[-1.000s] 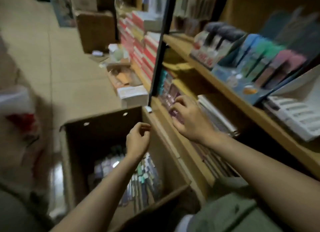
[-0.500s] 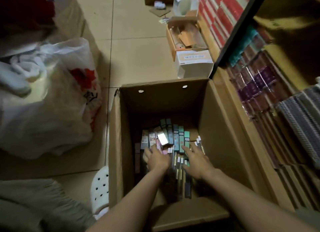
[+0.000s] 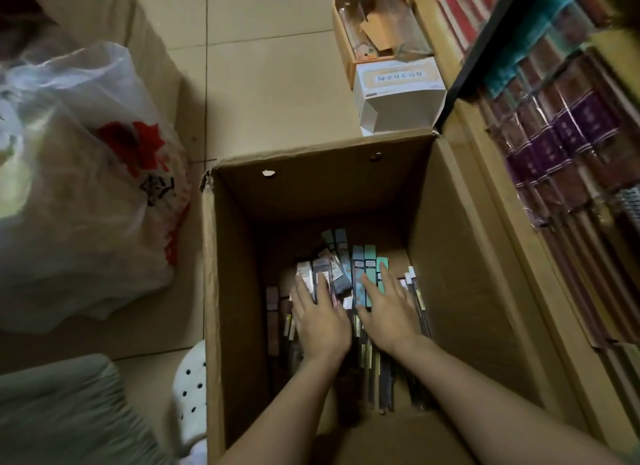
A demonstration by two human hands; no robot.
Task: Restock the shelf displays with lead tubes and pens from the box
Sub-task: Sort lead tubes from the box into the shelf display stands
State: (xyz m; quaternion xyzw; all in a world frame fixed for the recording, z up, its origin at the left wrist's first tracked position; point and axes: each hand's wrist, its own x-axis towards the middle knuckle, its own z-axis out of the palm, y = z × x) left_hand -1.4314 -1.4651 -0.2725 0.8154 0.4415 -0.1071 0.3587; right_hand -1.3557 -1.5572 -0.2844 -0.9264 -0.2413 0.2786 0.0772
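Both hands, left hand (image 3: 320, 320) and right hand (image 3: 388, 314), lie flat-fingered, gripping nothing, on packaged pens (image 3: 360, 277) deep in the cardboard box (image 3: 242, 291); a hasty scoop could spill slippery packs.

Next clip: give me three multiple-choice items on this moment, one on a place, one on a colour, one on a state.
1. Where are both hands?
A. On the shelf
B. Inside the box
C. On the bag

2. What colour is the print on the bag?
A. Red
B. Blue
C. Green

3. How are the fingers of the right hand?
A. Clenched in a fist
B. Pinching a pen
C. Spread flat on the packs

Key: 1 B, the left hand and right hand lie deep in the box. 2 A, the bag bears a red mark. 3 C, straight fingers rest on the packs.
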